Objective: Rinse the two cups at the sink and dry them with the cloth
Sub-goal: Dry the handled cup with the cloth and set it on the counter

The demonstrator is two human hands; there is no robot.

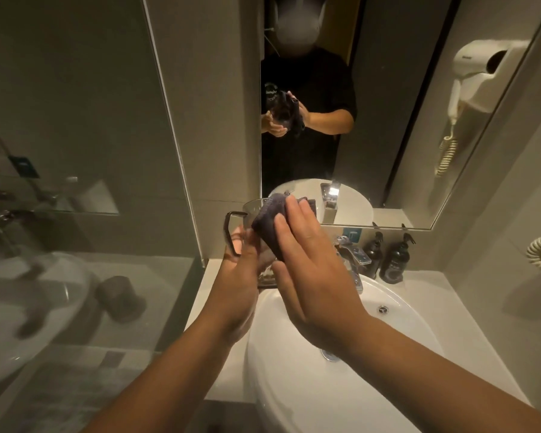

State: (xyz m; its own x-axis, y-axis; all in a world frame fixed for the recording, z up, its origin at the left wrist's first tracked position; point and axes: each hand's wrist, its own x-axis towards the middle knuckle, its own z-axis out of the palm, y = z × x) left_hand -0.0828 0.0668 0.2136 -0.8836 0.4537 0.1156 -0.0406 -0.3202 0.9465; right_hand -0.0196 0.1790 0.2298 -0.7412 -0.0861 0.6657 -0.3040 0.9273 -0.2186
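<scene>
Landmark: white sink (403, 310), round basin set on a white table (206, 295).

Far left of sink: glass partition (75, 214), blurred reflections in it.

Above sink's left rim: left hand (241, 276) around the lower body of a clear glass cup (250, 207); fingers (239, 237) curled closed on the glass. Cup upright or slightly tilted, cannot tell which. Its dark loop handle (228, 232) points away from the sink, to the left.

Just right of that, above the basin: right hand (313, 260), fingers pressed onto a dark grey cloth (267, 223), which is bunched into and over the cup's mouth.

Behind sink: chrome tap (353, 260), largely hidden by right hand.

Behind-right of sink: two dark pump bottles (395, 260) side by side on the table.

Above sink: mirror (388, 120) showing the person. Second cup not seen.
</scene>
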